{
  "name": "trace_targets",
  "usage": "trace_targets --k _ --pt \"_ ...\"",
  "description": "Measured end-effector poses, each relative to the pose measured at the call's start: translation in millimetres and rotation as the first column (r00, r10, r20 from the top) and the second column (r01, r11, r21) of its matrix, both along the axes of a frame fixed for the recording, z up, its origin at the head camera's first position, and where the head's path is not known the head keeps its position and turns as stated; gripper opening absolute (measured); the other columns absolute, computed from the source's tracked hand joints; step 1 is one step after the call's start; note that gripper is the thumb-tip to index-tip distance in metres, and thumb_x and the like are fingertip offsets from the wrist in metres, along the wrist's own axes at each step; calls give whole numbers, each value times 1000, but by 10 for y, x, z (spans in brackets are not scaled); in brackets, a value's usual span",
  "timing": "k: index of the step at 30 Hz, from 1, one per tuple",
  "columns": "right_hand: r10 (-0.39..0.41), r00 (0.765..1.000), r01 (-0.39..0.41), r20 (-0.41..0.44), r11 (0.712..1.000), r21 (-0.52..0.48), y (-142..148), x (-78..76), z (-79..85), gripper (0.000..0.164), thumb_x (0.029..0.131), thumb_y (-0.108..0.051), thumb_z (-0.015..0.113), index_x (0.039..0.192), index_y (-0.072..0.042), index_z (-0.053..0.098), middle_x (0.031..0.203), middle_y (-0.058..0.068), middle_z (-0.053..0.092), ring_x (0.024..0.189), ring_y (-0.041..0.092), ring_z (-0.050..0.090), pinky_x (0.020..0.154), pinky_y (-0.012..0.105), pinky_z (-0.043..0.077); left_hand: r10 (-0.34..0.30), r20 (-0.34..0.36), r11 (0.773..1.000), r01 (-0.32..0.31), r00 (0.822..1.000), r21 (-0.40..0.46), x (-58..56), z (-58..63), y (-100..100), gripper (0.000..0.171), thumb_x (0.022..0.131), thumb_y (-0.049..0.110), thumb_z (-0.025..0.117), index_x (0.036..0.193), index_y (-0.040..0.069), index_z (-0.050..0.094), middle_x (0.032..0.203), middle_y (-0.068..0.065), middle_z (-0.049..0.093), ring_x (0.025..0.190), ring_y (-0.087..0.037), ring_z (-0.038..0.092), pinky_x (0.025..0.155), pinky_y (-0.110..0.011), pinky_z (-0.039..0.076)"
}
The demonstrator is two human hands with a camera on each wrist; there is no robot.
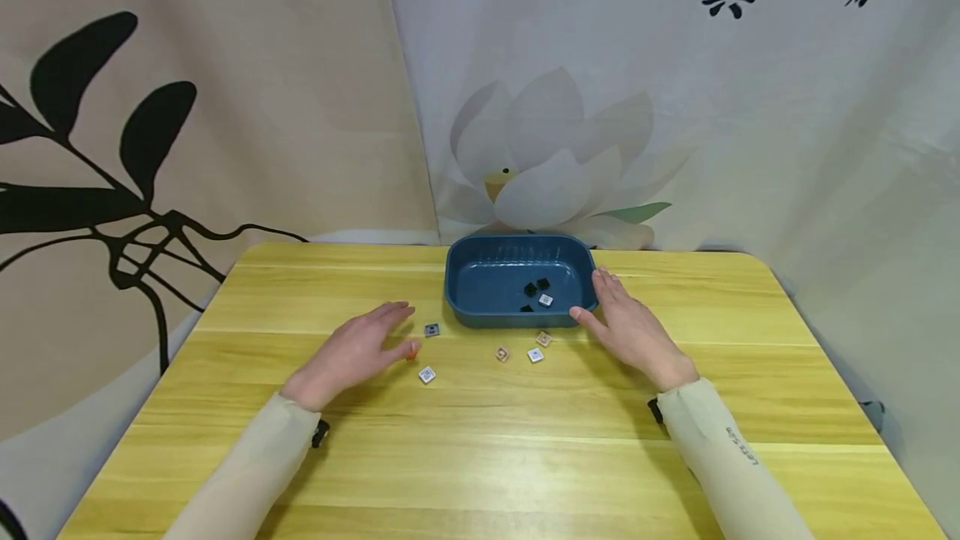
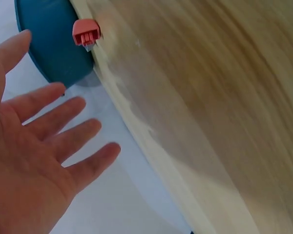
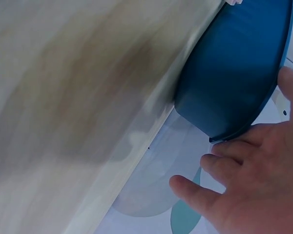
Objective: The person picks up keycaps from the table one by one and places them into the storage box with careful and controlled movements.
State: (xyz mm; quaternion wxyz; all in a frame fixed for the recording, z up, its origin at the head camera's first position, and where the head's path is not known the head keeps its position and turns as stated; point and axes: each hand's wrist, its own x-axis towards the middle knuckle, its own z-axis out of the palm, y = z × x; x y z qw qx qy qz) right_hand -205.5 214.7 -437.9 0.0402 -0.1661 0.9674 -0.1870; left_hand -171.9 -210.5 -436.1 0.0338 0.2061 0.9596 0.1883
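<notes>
My left hand [image 1: 360, 352] hovers over the table with fingers spread, holding nothing. Near its thumb lies a small red piece [image 2: 86, 32], like a keycap; in the head view the thumb partly covers it. A grey piece [image 1: 432, 329] and a white piece [image 1: 427, 374] lie just right of that hand. At the right end of a blue rectangular basin [image 1: 510, 320], my right hand [image 1: 633, 332] touches the rim with thumb and fingers, the fingers fairly straight. Inside the basin are several black pieces [image 1: 530, 289] and a white piece [image 1: 545, 300].
In front of the basin lie two pinkish pieces, one a small square [image 1: 502, 353], the other a similar square [image 1: 543, 338], and a white piece [image 1: 535, 355]. The wooden table [image 1: 480, 457] ends at a printed curtain [image 1: 322, 107] behind.
</notes>
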Motion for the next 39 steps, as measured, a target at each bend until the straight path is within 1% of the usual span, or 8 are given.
trace_targets --k 7,12,16,21,26,32,35,39 --pt "-12 1000 12 13 1000 -2 -2 -3 8 93 106 -64 39 162 7 14 171 23 11 156 41 15 123 56 20 -114 -15 992 113 993 -53 -7 -31 48 42 99 29 73 133 5 70 145 -18 59 130 -37 59 106 -54 48" --pt "-11 1000 11 25 1000 -3 8 -8 6 93 106 -64 40 163 5 13 171 21 10 157 40 14 124 55 20 -180 -11 981 179 984 -70 -3 -42 60 24 95 19 77 118 11 77 127 -8 69 113 -25 67 97 -44 55" --pt "-11 1000 11 26 1000 -4 9 -10 9 94 106 -64 40 163 6 13 171 21 10 157 40 14 123 55 20 -212 -12 975 211 977 -74 2 -51 52 19 92 13 80 112 12 78 114 -1 71 101 -17 67 89 -37 57" --pt "-13 1000 13 28 1000 -7 8 -14 11 94 105 -65 40 163 6 14 171 22 12 157 40 15 123 55 20 -255 -44 966 253 966 -58 2 -65 37 17 90 4 80 106 11 79 105 0 70 92 -13 66 82 -33 58" --pt "-16 999 17 33 1000 -8 9 -16 4 95 105 -65 39 163 5 13 171 22 11 157 39 15 123 55 20 -262 -44 965 260 964 -32 -1 -70 33 14 91 0 77 100 11 79 99 2 69 86 -9 63 77 -28 56" --pt "-18 999 19 33 1000 -17 18 -14 -14 95 105 -66 39 163 5 12 171 22 10 157 38 13 123 55 20 -245 -63 969 244 967 -25 2 -35 45 15 92 0 77 103 9 79 101 0 69 87 -10 64 78 -27 58" --pt "-19 999 20 34 1000 -21 22 -13 -24 95 105 -66 39 163 4 12 171 21 10 157 38 13 123 55 20 -250 -111 968 250 962 -11 4 6 68 16 91 0 78 106 6 79 105 -3 70 91 -15 68 80 -29 59" --pt "-20 999 21 40 999 -24 19 -10 -28 95 105 -66 39 163 4 11 172 20 9 158 38 12 123 55 20 -257 -190 965 263 947 3 0 59 117 18 90 -2 78 107 2 78 106 -5 69 92 -17 69 79 -29 60"
